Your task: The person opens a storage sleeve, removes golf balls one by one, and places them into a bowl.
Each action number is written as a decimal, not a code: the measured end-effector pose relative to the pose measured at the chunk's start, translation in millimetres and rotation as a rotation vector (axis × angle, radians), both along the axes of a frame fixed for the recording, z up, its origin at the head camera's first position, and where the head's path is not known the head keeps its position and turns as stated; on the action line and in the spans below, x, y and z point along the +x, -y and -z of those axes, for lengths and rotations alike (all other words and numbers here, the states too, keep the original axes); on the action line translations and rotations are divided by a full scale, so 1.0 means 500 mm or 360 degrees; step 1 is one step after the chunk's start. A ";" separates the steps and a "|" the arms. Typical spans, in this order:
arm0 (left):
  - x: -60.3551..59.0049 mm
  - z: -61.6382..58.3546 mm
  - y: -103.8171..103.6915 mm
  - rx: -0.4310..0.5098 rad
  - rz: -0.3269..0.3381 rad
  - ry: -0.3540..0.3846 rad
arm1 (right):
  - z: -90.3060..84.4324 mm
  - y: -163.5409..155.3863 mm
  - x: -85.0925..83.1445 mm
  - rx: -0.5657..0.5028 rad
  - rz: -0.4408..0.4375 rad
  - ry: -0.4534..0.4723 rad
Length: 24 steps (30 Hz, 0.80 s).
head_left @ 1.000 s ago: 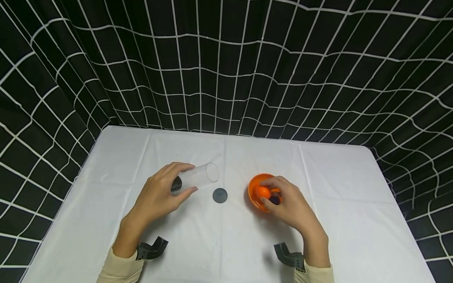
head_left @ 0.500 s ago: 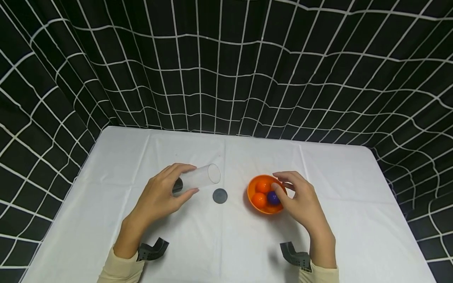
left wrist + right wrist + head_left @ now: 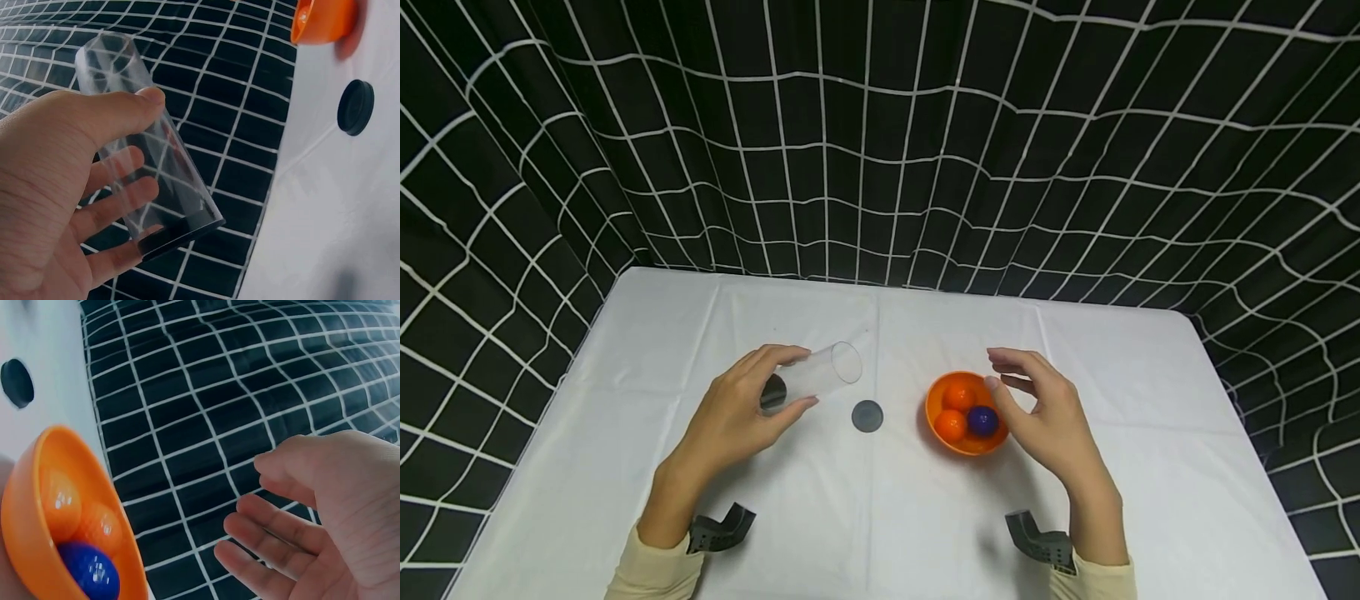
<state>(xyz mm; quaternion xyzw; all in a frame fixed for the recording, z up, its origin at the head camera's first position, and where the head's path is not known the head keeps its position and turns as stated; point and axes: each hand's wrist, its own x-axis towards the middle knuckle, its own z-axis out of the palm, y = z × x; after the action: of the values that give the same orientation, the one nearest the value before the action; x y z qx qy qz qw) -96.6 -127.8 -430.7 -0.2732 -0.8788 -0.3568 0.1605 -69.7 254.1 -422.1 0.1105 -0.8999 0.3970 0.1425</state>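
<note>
My left hand (image 3: 741,404) grips a clear plastic tube (image 3: 165,165) with a black cap on its base. The tube is tilted, its open rim pointing right in the head view, and nothing shows inside it. An orange bowl (image 3: 967,450) stands to the right, holding two orange balls (image 3: 958,395) and a dark blue ball (image 3: 982,421). Just off the bowl's right rim, my right hand (image 3: 1048,417) hovers with fingers loosely bent and nothing between them. A loose round black cap (image 3: 867,416) lies on the table between tube and bowl.
A white cloth (image 3: 760,533) covers the table. Black netted fabric (image 3: 880,150) with white grid lines hangs behind the table and along both sides. Each wrist carries a dark camera mount, such as the left mount (image 3: 722,530).
My right hand has let go of an orange ball in the bowl, opened its fingers and drawn back to the right. My left hand and the tube have barely shifted.
</note>
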 end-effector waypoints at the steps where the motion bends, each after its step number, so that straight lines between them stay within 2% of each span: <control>1: 0.000 0.001 0.000 0.0004 0.0005 0.0007 | 0.003 -0.002 0.001 0.0009 0.0016 0.0001; 7: -0.001 0.010 0.003 0.0048 0.0009 0.0050 | 0.016 -0.017 0.007 0.0002 0.0048 -0.0004; 13: -0.009 0.020 -0.002 0.0111 0.0044 0.0169 | 0.011 -0.032 0.004 -0.0112 -0.0003 0.0016; 21: -0.015 0.033 0.000 0.0117 0.0047 0.0549 | 0.014 -0.042 0.004 -0.0146 0.0010 0.0050; 24: -0.017 0.037 0.001 0.0097 0.0036 0.0649 | 0.015 -0.043 0.004 -0.0147 0.0014 0.0059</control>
<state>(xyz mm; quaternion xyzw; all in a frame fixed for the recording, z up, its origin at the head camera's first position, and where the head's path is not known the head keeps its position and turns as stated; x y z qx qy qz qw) -104.9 -128.3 -449.4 -0.2001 -0.8787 -0.4330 -0.0165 -67.9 275.4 -429.6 0.0926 -0.8835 0.4396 0.1324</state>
